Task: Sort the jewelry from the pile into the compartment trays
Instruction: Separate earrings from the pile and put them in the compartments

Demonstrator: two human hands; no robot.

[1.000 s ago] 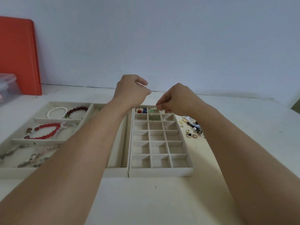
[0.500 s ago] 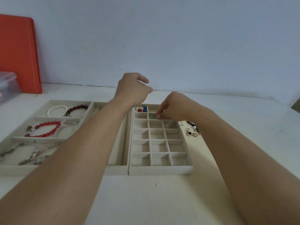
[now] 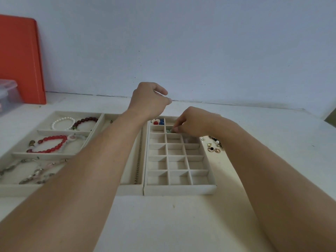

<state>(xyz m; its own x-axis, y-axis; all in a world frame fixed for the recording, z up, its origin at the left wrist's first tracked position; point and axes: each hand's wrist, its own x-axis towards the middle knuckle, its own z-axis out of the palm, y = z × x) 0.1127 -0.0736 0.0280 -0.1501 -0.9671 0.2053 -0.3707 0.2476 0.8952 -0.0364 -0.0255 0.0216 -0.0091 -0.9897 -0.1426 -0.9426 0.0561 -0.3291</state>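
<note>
Far left, an orange board (image 3: 19, 59) leaned on the wall, a clear plastic box (image 3: 7, 95) in front of it; next came the wide tray (image 3: 11, 188) with a white pearl bracelet (image 3: 62, 122), a dark red bracelet (image 3: 85, 121), a bright red bracelet (image 3: 49, 144) and some silvery chains (image 3: 27, 171) in its near section; a thin chain (image 3: 139, 157) lay along the narrow slot beside it.

The left hand (image 3: 148, 100) hovered above the far corner of the grid tray (image 3: 180, 190), fingers loosely curled, thumb and forefinger close together; whether they pinched anything could not be told; a second earlier it hung in much the same place.

Red, blue and white beads (image 3: 158, 121) sat in the far-left compartment.

The right hand (image 3: 193, 122) had dropped from above the tray down into the second row, middle compartment; its fingertips (image 3: 175, 129) were pressed together on a small green piece (image 3: 168, 131) lying there; earlier that piece was held up in the air, so it looked delivered or nearly so, release pending.

Right of the tray, the pile (image 3: 213, 145) of earrings and small charms lay on the table (image 3: 181, 224), mostly unsorted; most compartments were bare; my guess was early in the job.
</note>
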